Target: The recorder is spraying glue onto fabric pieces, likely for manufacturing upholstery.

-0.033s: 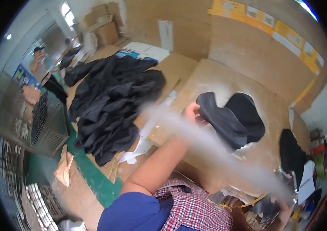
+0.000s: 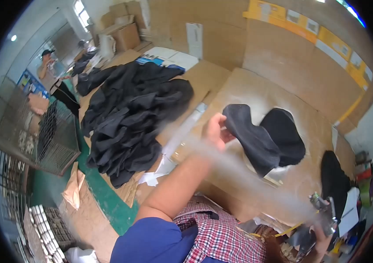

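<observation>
Left hand on the edge of a dark fabric piece, right hand on a spray gun

The person's left hand (image 2: 216,131) has thumb and fingers together on the left edge of a dark fabric piece (image 2: 256,140). From that grip the piece spreads to the right in two rounded lobes, above a cardboard surface (image 2: 316,140) with a pale patch around it. The right hand (image 2: 321,239), well apart and lower to the right, is closed around a metal spray gun (image 2: 325,215); the exact placing of its fingers is too small to tell. A blurred pale streak crosses between the two hands, and what it is cannot be told.

Left of the left hand's grip lies a heaped pile of black cloth (image 2: 129,114). Just above the spray gun is another black piece (image 2: 333,171), with a white sheet (image 2: 350,212) to the gun's right. Below the left hand are a blue sleeve (image 2: 153,241) and a red checked garment (image 2: 221,228). Far to its upper left, beyond the pile, stands another person (image 2: 46,79).
</observation>
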`<move>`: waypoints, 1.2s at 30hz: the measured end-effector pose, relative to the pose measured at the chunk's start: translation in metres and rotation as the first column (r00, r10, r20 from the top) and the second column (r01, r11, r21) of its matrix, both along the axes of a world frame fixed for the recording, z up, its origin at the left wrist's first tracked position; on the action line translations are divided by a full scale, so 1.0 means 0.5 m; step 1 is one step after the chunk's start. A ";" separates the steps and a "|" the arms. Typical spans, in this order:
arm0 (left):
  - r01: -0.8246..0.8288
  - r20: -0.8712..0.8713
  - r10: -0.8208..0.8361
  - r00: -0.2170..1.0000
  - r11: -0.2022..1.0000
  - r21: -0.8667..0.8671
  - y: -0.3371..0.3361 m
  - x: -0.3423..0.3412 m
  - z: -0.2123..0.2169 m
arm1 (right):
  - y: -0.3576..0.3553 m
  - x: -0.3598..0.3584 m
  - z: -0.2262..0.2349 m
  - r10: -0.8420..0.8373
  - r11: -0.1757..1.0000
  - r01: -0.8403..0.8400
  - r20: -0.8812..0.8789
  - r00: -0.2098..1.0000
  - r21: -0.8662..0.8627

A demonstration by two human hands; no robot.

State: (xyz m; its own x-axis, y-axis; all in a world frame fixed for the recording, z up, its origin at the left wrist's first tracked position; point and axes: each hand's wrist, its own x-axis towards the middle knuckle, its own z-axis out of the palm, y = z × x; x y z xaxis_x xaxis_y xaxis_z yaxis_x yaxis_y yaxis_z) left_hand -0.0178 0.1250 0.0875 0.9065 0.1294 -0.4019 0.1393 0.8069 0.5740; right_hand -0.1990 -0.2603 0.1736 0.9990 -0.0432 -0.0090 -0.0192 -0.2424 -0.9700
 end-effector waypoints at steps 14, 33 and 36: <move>-0.231 0.123 0.219 0.968 0.969 0.091 0.632 0.316 0.010 | 0.341 0.103 -0.039 0.107 0.994 -0.109 -0.247 0.963 0.006; -0.081 0.235 0.584 0.777 -0.277 0.957 0.822 0.257 -0.169 | 0.390 -0.056 -0.031 -0.116 0.993 0.116 0.017 0.993 -0.020; -0.389 0.386 0.275 0.880 -0.049 0.920 0.695 0.289 -0.179 | 0.373 -0.141 -0.027 -0.275 0.961 0.271 0.060 0.960 0.060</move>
